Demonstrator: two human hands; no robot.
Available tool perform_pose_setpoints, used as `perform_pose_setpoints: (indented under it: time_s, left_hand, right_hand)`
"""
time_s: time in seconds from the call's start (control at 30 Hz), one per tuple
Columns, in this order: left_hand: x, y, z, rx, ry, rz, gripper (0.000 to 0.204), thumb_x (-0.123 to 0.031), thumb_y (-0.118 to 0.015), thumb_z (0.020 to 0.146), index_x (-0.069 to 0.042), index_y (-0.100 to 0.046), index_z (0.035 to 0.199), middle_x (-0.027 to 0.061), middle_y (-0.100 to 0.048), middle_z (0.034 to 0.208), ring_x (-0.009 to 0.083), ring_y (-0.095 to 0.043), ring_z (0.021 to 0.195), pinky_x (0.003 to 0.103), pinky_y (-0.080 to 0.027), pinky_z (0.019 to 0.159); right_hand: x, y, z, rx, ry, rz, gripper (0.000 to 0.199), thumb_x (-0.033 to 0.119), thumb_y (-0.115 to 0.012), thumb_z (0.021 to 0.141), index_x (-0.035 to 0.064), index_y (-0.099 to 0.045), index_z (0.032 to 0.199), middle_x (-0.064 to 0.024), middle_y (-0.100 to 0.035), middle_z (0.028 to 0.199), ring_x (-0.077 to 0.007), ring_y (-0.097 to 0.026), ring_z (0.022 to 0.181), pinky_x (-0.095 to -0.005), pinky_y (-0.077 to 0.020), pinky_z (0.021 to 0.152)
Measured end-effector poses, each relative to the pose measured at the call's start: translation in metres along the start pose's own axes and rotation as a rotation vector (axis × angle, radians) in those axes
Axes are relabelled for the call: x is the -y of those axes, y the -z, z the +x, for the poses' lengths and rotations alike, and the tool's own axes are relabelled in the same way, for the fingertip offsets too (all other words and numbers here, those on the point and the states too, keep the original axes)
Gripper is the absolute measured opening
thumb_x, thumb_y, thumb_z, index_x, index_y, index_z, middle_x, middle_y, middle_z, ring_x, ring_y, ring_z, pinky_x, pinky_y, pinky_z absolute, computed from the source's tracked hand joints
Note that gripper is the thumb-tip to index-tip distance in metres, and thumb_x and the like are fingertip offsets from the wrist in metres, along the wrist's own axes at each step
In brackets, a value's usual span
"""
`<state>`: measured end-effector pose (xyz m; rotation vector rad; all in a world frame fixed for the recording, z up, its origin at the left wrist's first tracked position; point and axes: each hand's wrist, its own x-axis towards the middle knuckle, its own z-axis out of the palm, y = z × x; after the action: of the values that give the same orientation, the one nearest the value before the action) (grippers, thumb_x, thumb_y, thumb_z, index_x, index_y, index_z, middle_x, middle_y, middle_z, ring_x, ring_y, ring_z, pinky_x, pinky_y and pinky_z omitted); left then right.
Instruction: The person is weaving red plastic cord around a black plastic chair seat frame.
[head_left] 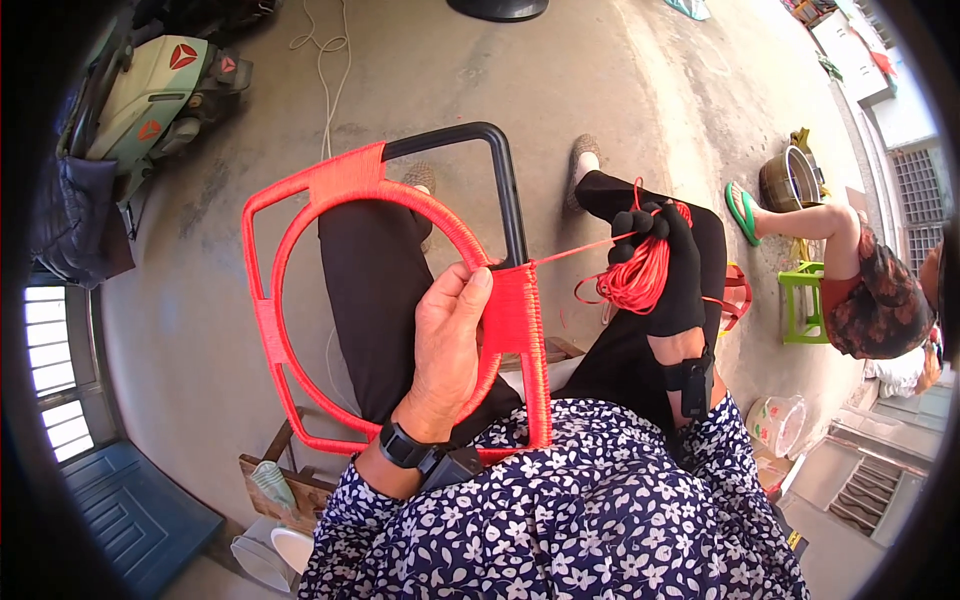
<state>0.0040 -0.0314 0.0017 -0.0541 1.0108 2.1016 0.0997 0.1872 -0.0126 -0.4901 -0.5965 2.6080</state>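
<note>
Frame (534, 370): rounded, circle-centred, nine o'clock; ribbed red wrapping (345, 176), smooth black tube (507, 195) at its one o'clock.
Left hand (447, 335): clamped on frame's edge.
Right hand (678, 278): black-gloved, closed around looped red cord (637, 278), three o'clock.

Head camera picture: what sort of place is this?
Probably a home's yard or a garage-like room, though I can't be sure: there's what looks like a parked scooter, a bare concrete floor and a low green stool.
</note>
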Motion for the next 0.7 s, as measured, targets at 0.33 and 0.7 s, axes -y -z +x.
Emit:
perform_pose_setpoints:
  time_s: [0.33, 0.7]
  left_hand:
    - [0.004, 0.014, 0.001, -0.054, -0.053, 0.044, 0.015, -0.014, -0.051, 0.099, -0.003, -0.056, 0.108, 0.0050, -0.065, 0.093, 0.0110, -0.064, 0.078, 0.025, -0.054, 0.070]
    - [0.003, 0.006, 0.007, -0.117, -0.052, 0.021, 0.019, -0.015, -0.054, 0.098, -0.003, -0.055, 0.111, 0.0055, -0.065, 0.096, 0.0116, -0.064, 0.081, 0.027, -0.055, 0.073]
  right_hand:
    - [-0.010, -0.005, 0.004, -0.035, -0.056, -0.066, 0.026, 0.026, -0.046, 0.100, 0.0095, -0.052, 0.081, -0.0045, -0.059, 0.079, -0.0222, -0.061, 0.084, -0.0311, -0.0527, 0.060]
    - [-0.006, 0.000, 0.009, -0.095, -0.099, 0.075, 0.025, 0.027, -0.044, 0.101, 0.0116, -0.048, 0.082, 0.0009, -0.044, 0.072, -0.0136, -0.050, 0.069, -0.0279, -0.0453, 0.058]
